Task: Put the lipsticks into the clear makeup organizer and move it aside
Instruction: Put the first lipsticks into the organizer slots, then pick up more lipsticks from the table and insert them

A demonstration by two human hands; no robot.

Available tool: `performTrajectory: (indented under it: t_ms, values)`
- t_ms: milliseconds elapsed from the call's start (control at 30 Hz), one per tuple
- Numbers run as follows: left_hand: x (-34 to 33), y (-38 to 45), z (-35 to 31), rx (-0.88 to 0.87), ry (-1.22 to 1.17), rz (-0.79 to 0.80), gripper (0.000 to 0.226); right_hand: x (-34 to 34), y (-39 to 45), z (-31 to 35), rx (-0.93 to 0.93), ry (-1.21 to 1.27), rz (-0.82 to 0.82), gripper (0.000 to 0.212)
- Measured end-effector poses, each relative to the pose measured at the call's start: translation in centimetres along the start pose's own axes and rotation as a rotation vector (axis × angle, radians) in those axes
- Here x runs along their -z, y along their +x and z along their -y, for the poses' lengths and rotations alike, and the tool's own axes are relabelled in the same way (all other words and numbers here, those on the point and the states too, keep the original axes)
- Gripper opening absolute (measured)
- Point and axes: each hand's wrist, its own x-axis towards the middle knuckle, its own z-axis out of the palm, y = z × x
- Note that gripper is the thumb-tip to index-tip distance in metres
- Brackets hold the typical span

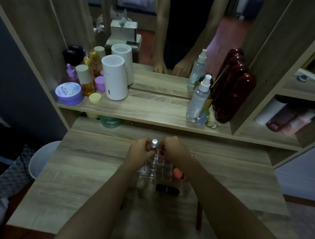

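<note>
At a wooden dressing table (91, 162), a person's left hand (141, 151) and right hand (173, 150) close together over the far corner of the clear makeup organizer (156, 169), fingers curled around a silver-capped tube (154, 142) being stood in a back compartment (which hand bears it is hard to tell). A pink lipstick (161, 158) already stands inside; a black lipstick (167, 189) lies just in front and a red one (199, 217) nearer, both still out. The organizer sits mid-table, not yet moved aside. A green jar (110, 122) reads "Cha…", the rest unreadable.
</note>
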Motion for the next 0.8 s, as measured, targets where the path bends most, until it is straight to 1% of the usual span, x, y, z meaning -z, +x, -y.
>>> performTrajectory:
  t_ms: [233,300,367,400,467,567,667,733,800]
  values:
    - [-0.2,0.1,0.4,0.005,-0.012,-0.023,0.015,0.4,-0.3,0.0,-0.019,0.03,0.02,0.024]
    - [-0.2,0.1,0.3,-0.009,-0.022,-0.03,0.015,0.7,-0.6,0.0,-0.012,0.035,0.008,0.031]
    - [-0.2,0.0,0.3,-0.03,-0.033,-0.048,0.015,1.2,-0.9,-0.3,-0.008,0.064,-0.034,0.045]
    - [-0.2,0.0,0.3,-0.045,-0.037,-0.059,0.016,1.6,-1.1,-0.6,-0.01,0.071,-0.071,0.047]
    - [0.3,0.0,0.4,-0.076,-0.044,-0.084,0.02,2.5,-1.6,-1.5,-0.032,0.077,-0.142,0.04]
    - [1.3,-0.4,1.2,-0.1,-0.042,-0.106,0.02,4.1,-3.4,-3.9,-0.147,0.046,-0.203,0.023]
    - [2.6,-1.5,2.7,-0.083,-0.01,-0.143,0.013,4.3,-5.4,-7.4,-0.347,0.04,-0.208,0.021]
    - [3.3,-2.6,4.0,-0.071,0.015,-0.152,0.015,3.4,-7.0,-9.2,-0.441,0.051,-0.137,0.022]
    - [3.6,-3.8,5.2,-0.056,0.062,-0.145,0.025,1.6,-8.8,-10.3,-0.498,0.088,-0.021,0.015]
